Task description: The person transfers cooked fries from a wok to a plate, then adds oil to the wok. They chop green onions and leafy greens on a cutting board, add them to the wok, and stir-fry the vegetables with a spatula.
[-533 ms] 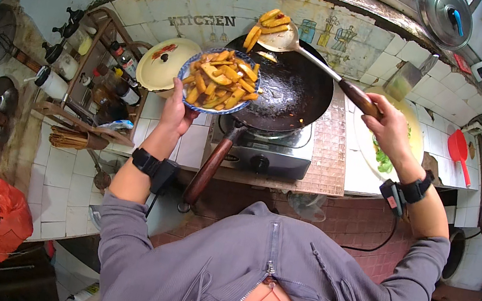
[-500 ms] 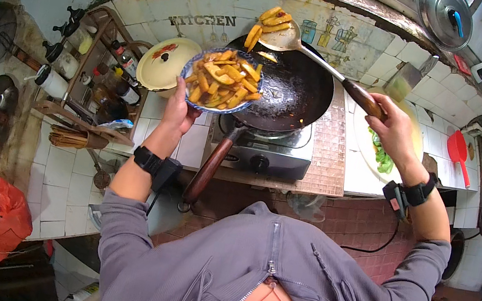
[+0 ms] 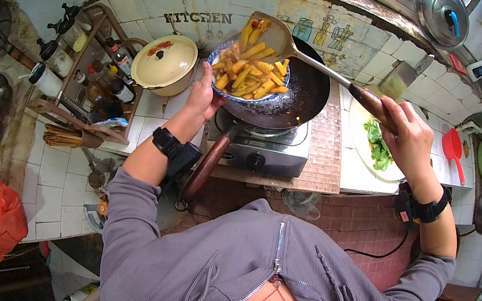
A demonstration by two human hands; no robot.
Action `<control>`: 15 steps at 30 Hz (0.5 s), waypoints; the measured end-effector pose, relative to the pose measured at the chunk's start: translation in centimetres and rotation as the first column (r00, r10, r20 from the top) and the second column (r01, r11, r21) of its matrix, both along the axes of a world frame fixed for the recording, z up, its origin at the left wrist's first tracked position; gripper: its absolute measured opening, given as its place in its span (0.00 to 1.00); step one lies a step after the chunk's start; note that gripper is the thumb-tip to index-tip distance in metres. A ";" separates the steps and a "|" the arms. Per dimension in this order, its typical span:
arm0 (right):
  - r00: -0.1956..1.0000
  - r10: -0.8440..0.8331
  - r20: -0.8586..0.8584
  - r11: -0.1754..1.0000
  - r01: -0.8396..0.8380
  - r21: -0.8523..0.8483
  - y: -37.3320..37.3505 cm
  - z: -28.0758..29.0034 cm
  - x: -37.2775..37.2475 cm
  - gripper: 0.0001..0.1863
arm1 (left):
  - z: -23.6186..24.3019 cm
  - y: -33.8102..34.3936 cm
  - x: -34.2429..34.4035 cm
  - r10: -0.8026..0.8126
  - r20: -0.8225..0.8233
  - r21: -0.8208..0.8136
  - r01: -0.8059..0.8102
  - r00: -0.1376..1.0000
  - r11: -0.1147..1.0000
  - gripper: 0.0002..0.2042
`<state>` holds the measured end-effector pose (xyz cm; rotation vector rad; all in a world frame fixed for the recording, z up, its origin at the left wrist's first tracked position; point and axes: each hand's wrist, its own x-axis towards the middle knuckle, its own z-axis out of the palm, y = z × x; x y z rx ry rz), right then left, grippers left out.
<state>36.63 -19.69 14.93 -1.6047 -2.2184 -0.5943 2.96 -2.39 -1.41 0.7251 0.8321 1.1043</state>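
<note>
My left hand (image 3: 204, 96) grips a blue-and-white bowl (image 3: 216, 87) by its left side, holding it over the left part of the wok (image 3: 314, 92). Yellow-brown cooked strips (image 3: 252, 78), perhaps squash or potato, heap up in the bowl. In my right hand (image 3: 406, 133) is the wooden handle of a metal spatula (image 3: 282, 43), its blade tilted above the bowl's far rim. More strips slide off that blade onto the heap. Oil glistens in the wok, where a few scraps stick. The wok sits on a steel gas stove (image 3: 272, 156), its wooden handle (image 3: 210, 164) pointing toward me.
A cream lidded pot (image 3: 164, 63) stands left of the wok, beside a rack of bottles (image 3: 100, 87). On the right, green pepper pieces (image 3: 377, 145) lie on a round pale board (image 3: 358, 123). A red ladle (image 3: 454, 153) and pan lids hang on the right wall.
The bowl has moved right, further over the wok. The spatula has swung left and tipped over it, and strips from its blade are dropping into the bowl.
</note>
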 end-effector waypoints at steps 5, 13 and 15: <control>0.979 0.008 0.204 0.977 -0.052 0.207 0.2 -0.2 0.0 0.25 | 0.4 0.0 -0.1 -0.018 0.016 0.030 0.018 1.000 0.999 0.28; 0.940 -0.110 0.322 0.927 -0.020 0.374 1.0 -0.4 -0.1 0.22 | 0.5 0.2 -0.8 -0.015 0.001 0.029 0.015 1.000 0.999 0.30; 0.949 -0.106 0.296 0.924 -0.016 0.382 1.2 -0.4 -0.2 0.22 | 0.6 0.3 -0.9 -0.019 0.007 0.041 0.018 1.000 0.999 0.30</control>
